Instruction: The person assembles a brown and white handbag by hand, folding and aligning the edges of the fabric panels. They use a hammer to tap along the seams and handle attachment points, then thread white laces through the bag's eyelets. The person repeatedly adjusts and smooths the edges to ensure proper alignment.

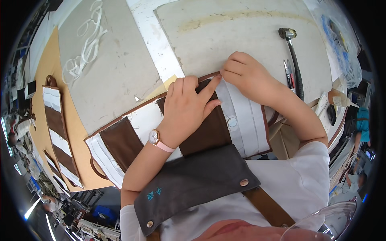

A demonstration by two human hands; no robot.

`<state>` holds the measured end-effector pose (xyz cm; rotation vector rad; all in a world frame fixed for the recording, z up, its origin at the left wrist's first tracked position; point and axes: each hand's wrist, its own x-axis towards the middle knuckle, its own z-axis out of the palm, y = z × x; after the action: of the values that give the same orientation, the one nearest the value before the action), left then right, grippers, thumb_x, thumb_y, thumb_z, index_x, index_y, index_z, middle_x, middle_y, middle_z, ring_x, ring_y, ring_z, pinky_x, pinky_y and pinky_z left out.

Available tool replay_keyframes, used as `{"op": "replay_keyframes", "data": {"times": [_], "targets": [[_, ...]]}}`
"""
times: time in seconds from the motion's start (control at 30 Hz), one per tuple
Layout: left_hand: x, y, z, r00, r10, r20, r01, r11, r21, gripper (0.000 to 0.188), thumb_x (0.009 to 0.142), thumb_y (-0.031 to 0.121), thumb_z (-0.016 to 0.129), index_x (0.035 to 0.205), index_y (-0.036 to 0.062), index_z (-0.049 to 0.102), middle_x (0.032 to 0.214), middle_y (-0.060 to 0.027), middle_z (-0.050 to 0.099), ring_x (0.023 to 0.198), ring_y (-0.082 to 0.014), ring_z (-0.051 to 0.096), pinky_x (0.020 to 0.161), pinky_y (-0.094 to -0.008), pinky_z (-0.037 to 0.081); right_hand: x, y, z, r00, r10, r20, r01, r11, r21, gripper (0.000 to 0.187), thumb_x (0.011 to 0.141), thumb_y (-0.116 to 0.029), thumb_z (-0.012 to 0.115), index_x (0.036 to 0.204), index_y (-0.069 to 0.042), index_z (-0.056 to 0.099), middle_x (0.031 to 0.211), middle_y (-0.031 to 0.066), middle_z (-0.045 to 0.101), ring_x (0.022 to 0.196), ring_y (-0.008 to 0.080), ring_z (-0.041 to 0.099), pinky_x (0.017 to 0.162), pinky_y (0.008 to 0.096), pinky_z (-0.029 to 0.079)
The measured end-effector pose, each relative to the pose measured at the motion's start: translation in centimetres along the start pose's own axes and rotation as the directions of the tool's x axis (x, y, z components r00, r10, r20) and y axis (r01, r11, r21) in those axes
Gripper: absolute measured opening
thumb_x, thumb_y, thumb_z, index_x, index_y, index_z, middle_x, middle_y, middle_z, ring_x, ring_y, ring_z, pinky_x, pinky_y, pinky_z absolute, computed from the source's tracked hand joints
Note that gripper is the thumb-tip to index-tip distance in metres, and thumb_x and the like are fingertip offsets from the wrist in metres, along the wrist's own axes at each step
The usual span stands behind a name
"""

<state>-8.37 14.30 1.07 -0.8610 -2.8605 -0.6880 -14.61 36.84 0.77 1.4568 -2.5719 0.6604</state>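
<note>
A brown-and-white striped bag piece [120, 140] with brown edging lies across the table in front of me. A brown loop handle shows at each end, and a round snap [232, 122] sits on its pale strip. My left hand [185, 102], with a pink-strapped watch on the wrist, rests on the piece, index finger and thumb stretched out toward the far edge. Touching that edge near the index fingertip is my right hand [244, 76], its fingers curled into a pinch. What is between those fingertips is hidden. Loose threads stick out along the edging.
On the grey board to the right lie a hammer [295, 60] and slim pens or tools [288, 74]. White cord [89, 50] is heaped at the far left. A similar striped piece [60, 128] lies left; a glue bottle [337, 98] and plastic bag [341, 48] are right.
</note>
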Motion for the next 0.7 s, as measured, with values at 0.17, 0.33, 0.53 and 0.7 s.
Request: {"op": "replay_keyframes", "data": {"times": [0.17, 0.33, 0.53, 0.7], "targets": [[-0.2, -1.1, 0.3, 0.998, -0.025, -0.063, 0.017, 0.991, -0.136, 0.046, 0.084, 0.021, 0.075, 0.128, 0.0119, 0.065, 0.091, -0.0076, 0.05, 0.083, -0.0251, 0.051, 0.077, -0.0361, 0.044, -0.2, -0.7, -0.5, 0.998, -0.055, 0.033, 0.059, 0.985, -0.163, 0.014, 0.071, -0.011, 0.065, 0.084, -0.004, 0.062, 0.089, 0.0041, 0.057, 0.089, 0.0223, 0.055, 0.077, 0.0342, 0.05], [0.1, -0.4, 0.1, 0.998, 0.06, 0.0, -0.059, 0.992, 0.111, 0.046, 0.081, 0.019, 0.076, 0.123, 0.0025, 0.064, 0.097, -0.0089, 0.054, 0.087, -0.0252, 0.054, 0.076, -0.036, 0.046, -0.7, -0.8, -0.5, 0.997, 0.073, -0.041, -0.076, 0.993, -0.088, 0.018, 0.071, -0.006, 0.065, 0.089, -0.004, 0.063, 0.091, 0.0075, 0.058, 0.088, 0.0263, 0.056, 0.077, 0.0362, 0.05], [0.8, 0.5, 1.0, 0.989, 0.127, -0.078, -0.119, 0.988, 0.098, 0.049, 0.079, 0.019, 0.077, 0.121, -0.0021, 0.064, 0.102, -0.0092, 0.055, 0.089, -0.0243, 0.056, 0.076, -0.0339, 0.049, -1.4, -0.8, -0.3, 0.918, 0.371, -0.142, -0.35, 0.924, 0.155, 0.023, 0.077, 0.009, 0.065, 0.098, 0.0, 0.062, 0.095, 0.013, 0.059, 0.087, 0.033, 0.057, 0.076, 0.0396, 0.049], [0.9, -0.4, 1.2, 0.992, 0.094, -0.084, -0.095, 0.995, -0.015, 0.047, 0.08, 0.017, 0.076, 0.124, 0.0055, 0.066, 0.099, -0.0069, 0.054, 0.088, -0.0223, 0.056, 0.075, -0.0321, 0.05, -1.1, -0.6, -0.5, 0.91, 0.401, -0.107, -0.376, 0.906, 0.193, 0.018, 0.078, 0.007, 0.063, 0.094, -0.001, 0.06, 0.092, 0.0124, 0.057, 0.088, 0.0325, 0.056, 0.076, 0.04, 0.049]]}}
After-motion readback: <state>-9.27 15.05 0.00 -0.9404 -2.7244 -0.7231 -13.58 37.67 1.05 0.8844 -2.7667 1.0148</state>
